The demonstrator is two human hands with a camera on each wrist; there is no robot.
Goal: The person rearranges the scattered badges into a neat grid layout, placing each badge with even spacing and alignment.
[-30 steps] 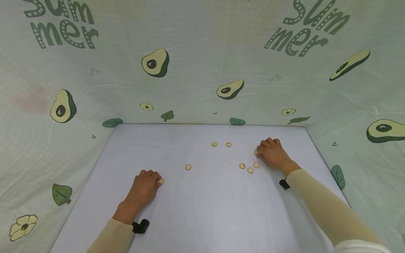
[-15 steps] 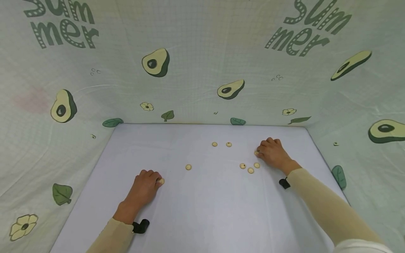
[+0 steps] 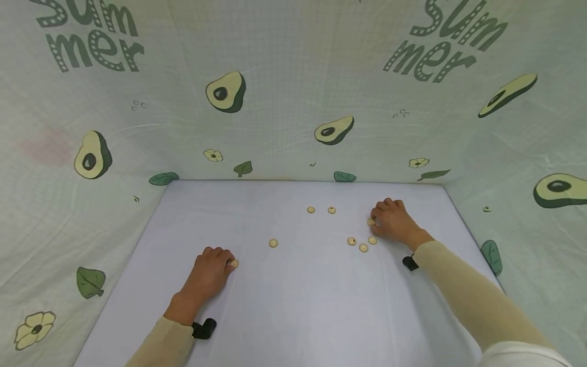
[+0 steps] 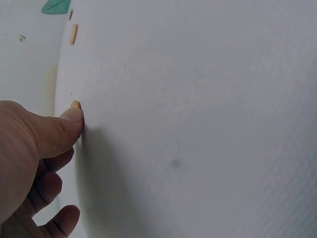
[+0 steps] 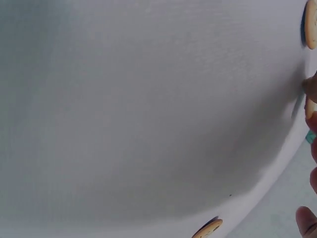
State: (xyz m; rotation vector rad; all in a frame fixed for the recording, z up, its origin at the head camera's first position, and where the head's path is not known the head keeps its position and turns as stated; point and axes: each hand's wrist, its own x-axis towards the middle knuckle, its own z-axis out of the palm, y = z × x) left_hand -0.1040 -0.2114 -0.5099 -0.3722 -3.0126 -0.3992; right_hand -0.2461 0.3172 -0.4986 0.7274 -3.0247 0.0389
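In the head view my left hand [image 3: 212,272] pinches a small round tan disc [image 3: 235,263] at the left of the white table. Thumb and fingertip hold this disc [image 4: 76,104] by its edge in the left wrist view, the other fingers curled below. At the right, my right hand [image 3: 392,221] grips a similar disc [image 3: 371,222] close over the table. In the right wrist view only the fingertips [image 5: 311,88] show at the edge, with part of the disc between them. Just in front of that hand lie three discs, one of them [image 3: 372,240] nearest it.
A single disc [image 3: 273,243] lies between the hands. Two more, a left one [image 3: 311,209] and a right one [image 3: 331,210], sit toward the back of the white table [image 3: 293,306]. An avocado-print cloth [image 3: 275,127] rises behind and at both sides.
My right hand has shifted very slightly left, still gripping its disc. The left hand and the loose discs have stayed in place.
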